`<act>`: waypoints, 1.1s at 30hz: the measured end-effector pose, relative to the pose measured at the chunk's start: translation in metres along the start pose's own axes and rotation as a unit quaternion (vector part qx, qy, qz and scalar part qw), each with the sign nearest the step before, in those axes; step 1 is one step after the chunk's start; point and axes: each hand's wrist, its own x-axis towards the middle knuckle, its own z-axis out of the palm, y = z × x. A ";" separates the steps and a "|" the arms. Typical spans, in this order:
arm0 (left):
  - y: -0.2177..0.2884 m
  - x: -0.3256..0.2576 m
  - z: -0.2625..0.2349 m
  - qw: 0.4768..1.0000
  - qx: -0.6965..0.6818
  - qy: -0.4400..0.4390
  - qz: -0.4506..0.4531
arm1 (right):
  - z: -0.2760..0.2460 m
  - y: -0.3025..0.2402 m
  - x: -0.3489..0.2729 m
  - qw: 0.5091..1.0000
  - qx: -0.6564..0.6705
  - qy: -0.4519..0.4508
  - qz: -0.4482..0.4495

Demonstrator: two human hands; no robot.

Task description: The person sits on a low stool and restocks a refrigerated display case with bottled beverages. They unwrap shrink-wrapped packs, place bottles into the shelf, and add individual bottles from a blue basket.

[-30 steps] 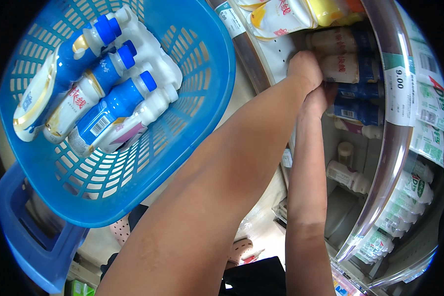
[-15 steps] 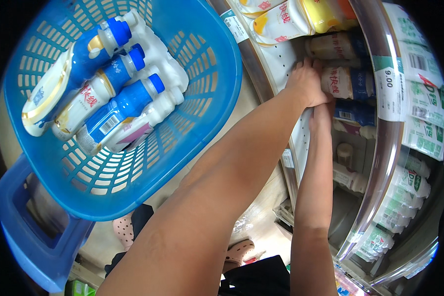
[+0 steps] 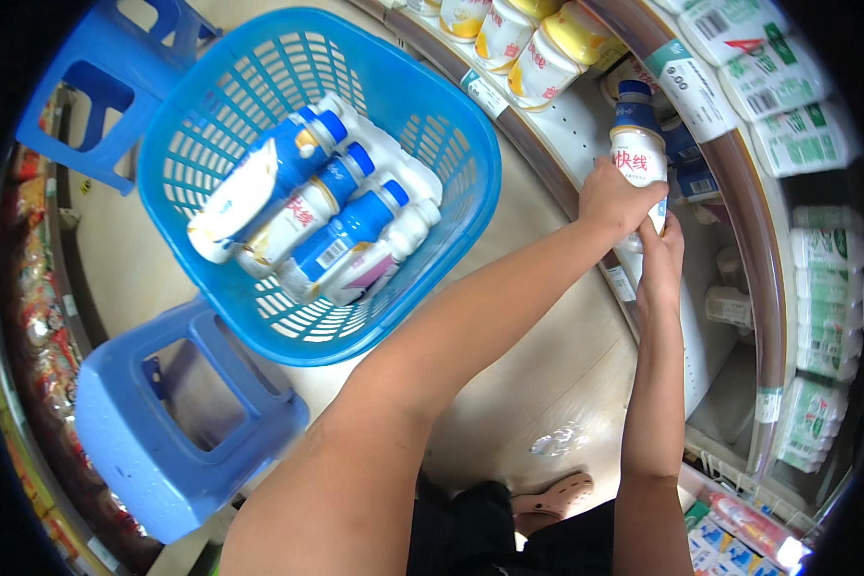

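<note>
While both hands close on one upright white bottle with a blue cap (image 3: 637, 154) at two o'clock, the left hand (image 3: 616, 200) wraps its middle and the right hand (image 3: 660, 261) supports it below, beside the shelf (image 3: 586, 125); the blue basket (image 3: 451, 125) of bottles sits at ten o'clock.

Floor (image 3: 547, 384): pale beige, smooth, with a small bright glint of light on it.
Stools: one blue plastic stool (image 3: 178, 422) at lower left, a second blue stool (image 3: 96, 86) at upper left.
Cooler shelves (image 3: 768, 278): an open chilled case curves along the right, its metal rail carrying price labels.
Left edge: a crowded rack of packaged goods (image 3: 29, 288), mostly red, dim.
Light: even, bright overhead.
</note>
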 end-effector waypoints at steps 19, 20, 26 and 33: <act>0.084 -0.151 -0.214 0.974 -0.042 -0.218 -0.043 | 0.049 -0.057 -0.187 0.952 0.018 -0.241 -0.185; 0.089 -0.153 -0.226 0.979 0.021 -0.200 -0.034 | 0.050 -0.055 -0.188 0.951 0.002 -0.248 -0.187; 0.057 -0.130 -0.289 0.942 0.327 -0.068 0.013 | 0.057 -0.036 -0.192 0.949 -0.042 -0.266 -0.161; 0.001 -0.119 -0.296 0.886 0.449 -0.113 0.012 | 0.060 -0.011 -0.191 0.951 -0.065 -0.269 -0.137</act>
